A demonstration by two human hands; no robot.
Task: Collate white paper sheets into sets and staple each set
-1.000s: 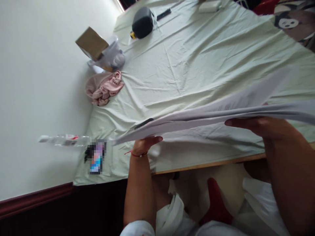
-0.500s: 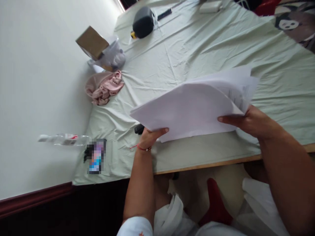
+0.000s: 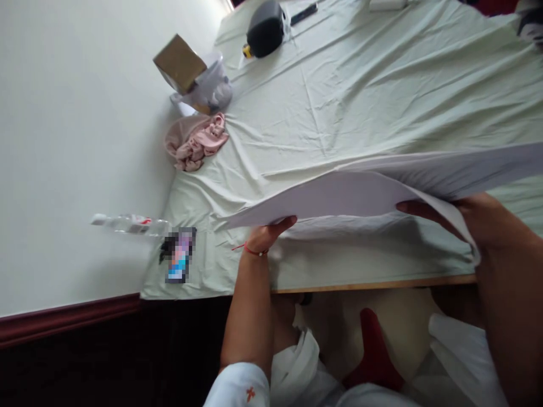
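Several white paper sheets (image 3: 339, 198) are held above the front part of the cloth-covered table, seen at a steep slant. My left hand (image 3: 267, 234), with a red string bracelet at the wrist, pinches their left end, thumb on the near face. At the right, my right hand (image 3: 475, 217) grips the sheets, its thumb on the near side. One sheet curls back over that hand toward me, and another part of the paper stretches out to the right edge of the view. The fingers behind the paper are hidden.
On the pale green tablecloth (image 3: 382, 96) lie a phone (image 3: 181, 255), a clear bottle (image 3: 131, 224), a pink cloth (image 3: 201, 144), a plastic bag (image 3: 216, 87) with a cardboard box (image 3: 180, 63), a black case (image 3: 266, 29) and a yellow item (image 3: 247, 51). A wall (image 3: 76, 141) stands at the left.
The paper has tilted flatter to my view and its right part has spread out to the right. My right hand has moved right, and a sheet now curls over it. The view has shifted slightly.
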